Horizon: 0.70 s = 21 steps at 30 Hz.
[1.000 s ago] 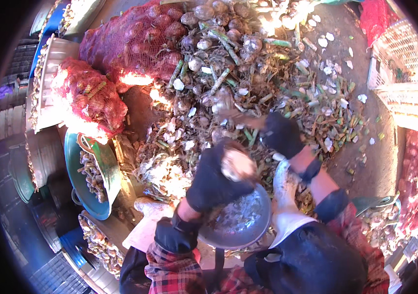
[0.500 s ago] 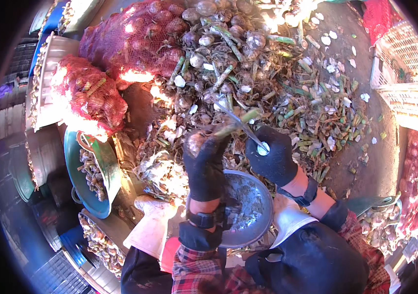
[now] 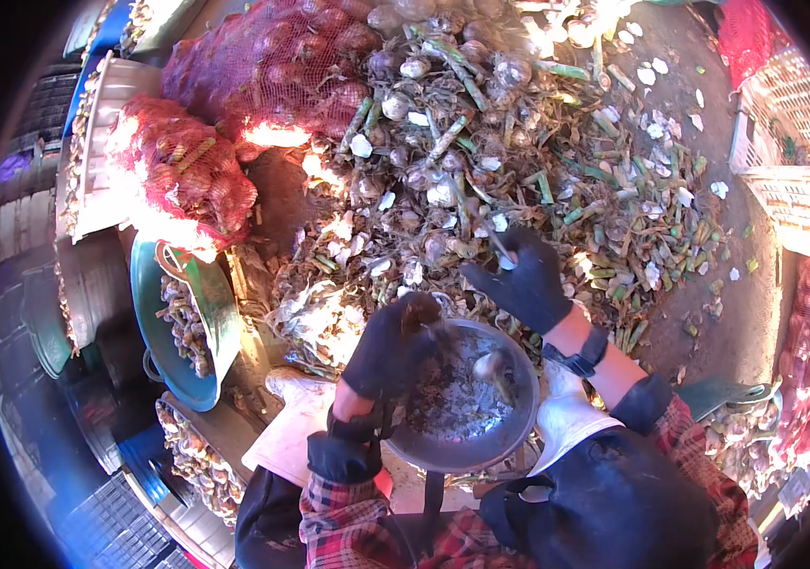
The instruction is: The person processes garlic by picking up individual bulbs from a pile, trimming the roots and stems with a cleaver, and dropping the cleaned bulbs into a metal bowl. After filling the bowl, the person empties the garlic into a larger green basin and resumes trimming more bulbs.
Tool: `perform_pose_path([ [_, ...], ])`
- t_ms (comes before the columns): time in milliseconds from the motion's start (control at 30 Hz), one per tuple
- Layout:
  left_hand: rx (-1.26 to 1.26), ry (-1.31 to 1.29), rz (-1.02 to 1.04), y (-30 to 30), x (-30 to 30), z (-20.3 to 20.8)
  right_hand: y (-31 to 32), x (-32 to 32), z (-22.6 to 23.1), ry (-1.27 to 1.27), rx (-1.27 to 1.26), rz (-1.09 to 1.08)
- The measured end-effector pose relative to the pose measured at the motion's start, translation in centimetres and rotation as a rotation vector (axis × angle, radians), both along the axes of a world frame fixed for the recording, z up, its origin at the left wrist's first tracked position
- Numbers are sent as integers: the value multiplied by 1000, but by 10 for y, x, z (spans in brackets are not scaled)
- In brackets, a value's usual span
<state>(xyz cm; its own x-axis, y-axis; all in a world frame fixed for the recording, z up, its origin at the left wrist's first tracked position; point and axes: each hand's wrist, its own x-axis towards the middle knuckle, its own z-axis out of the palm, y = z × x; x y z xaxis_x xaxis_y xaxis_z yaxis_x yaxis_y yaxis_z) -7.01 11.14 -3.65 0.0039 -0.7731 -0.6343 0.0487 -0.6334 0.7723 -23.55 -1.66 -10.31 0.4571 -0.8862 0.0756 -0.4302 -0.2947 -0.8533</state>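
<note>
My right hand (image 3: pixel 528 284), in a black glove, is closed on a knife (image 3: pixel 502 248) just beyond the basin; only a short bit of its narrow blade shows. Over the left side of the round grey basin (image 3: pixel 457 462) hangs my left hand (image 3: pixel 381 351), also black-gloved. Its fingers are smeared by motion, and whether anything is in them is unclear. Inside the basin, toward the right, a pale garlic bulb (image 3: pixel 490 366) appears blurred above dark debris. The basin sits between my knees.
Beyond my hands lies a heap of garlic bulbs with stalks (image 3: pixel 443 171), with cut stems (image 3: pixel 604 237) to the right. Red mesh sacks (image 3: pixel 182 175) and a green tub (image 3: pixel 149 322) stand left. On the right are a white plastic basket (image 3: pixel 799 190) and another mesh sack (image 3: pixel 808 351).
My left hand has dropped from above the heap to the basin, and the stalked garlic bulb is no longer seen in it. A bulb now shows in the basin. My right hand moved slightly away, blade swung.
</note>
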Motion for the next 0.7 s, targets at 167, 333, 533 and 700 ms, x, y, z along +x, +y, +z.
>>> perform_pose_path([
  [167, 274, 132, 497, -21, -3, -13, -16, 42, -5, -54, 138, -29],
  [333, 332, 327, 704, -32, -5, -16, -15, 13, 17, -375, 651, -206],
  [533, -105, 704, 987, -43, -14, -25, 21, -20, 32, -420, 548, -16],
  [700, -417, 448, 840, -47, 3, 4, 11, -40, 39, -61, 216, 242],
])
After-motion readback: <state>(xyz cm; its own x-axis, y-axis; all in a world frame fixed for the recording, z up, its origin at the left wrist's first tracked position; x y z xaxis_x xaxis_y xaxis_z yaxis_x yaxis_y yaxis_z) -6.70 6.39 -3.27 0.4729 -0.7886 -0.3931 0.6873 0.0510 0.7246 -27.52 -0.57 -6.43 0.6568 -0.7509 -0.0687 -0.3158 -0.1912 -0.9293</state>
